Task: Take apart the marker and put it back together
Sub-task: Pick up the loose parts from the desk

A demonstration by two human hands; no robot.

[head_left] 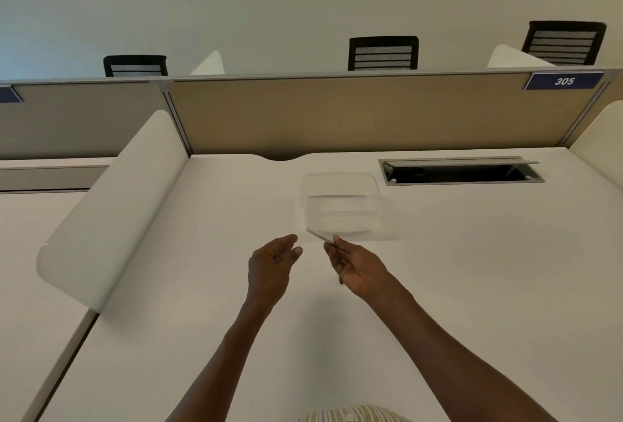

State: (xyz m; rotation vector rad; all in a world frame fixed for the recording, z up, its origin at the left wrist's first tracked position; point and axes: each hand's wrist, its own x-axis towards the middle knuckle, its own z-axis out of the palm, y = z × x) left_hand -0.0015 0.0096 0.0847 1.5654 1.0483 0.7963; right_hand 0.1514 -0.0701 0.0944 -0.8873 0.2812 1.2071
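1. Two bare arms reach forward over the middle of the white desk (472,286).
2. The left hand (273,266) hangs with loosely curled fingers, its grip holding nothing.
3. The right hand (354,266) pinches the marker (320,235) in its grip. The marker's long axis runs diagonally, far end toward the desk's far-left, near end poking out below the palm.
4. Just beyond stands a clear plastic container (340,205), blurred.
5. A cable hatch (462,171) lies open by the desk's far edge.
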